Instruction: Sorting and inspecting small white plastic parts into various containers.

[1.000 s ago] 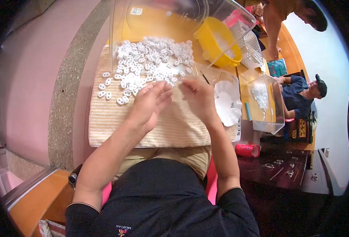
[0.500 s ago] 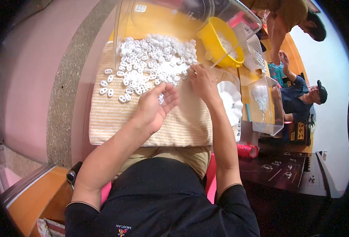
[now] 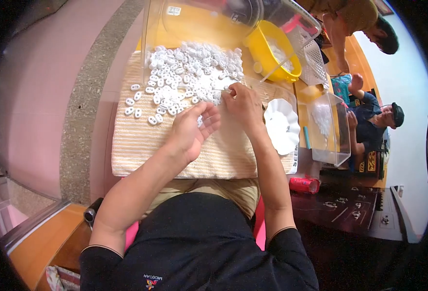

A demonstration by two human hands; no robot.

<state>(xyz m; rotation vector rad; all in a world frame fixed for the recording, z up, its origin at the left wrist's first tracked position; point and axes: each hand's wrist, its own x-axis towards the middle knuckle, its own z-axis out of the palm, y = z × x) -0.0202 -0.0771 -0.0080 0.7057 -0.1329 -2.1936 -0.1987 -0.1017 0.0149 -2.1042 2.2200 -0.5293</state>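
A striped towel (image 3: 185, 155) is spread before the person, beyond the lap. Over its middle, the left hand (image 3: 189, 132) is cupped and about half open, palm turned up and inward, fingers loosely bent; a small white piece or two lies against them, the count hidden. Ahead and to the right is the right hand (image 3: 245, 107), back upward, thumb and forefinger bent close together at the near right edge of the pile. Whether this grip has hold of a piece I cannot tell.

The pile of white pieces (image 3: 185, 65), small two-holed ovals, lies ahead of both hands and reaches off to the left. The right fingertips are nearer to it, seemingly touching its edge; the left fingers stop just short. The ovals' long axes point every way, so none lines up with the hand as a whole. A few lie loose at the left, well apart from the right hand.

Just right of the right forearm sits a wavy-rimmed white dish (image 3: 284, 140). Beyond the towel, a clear bin (image 3: 175, 20) stands over the far part of the pile, with a yellow tub (image 3: 284, 73) and a white basket (image 3: 312, 63) to its right. Farther right on the desk (image 3: 300, 99), a second bin (image 3: 340, 159) holds white bits, beside a co-worker (image 3: 369, 116) in a dark shirt.
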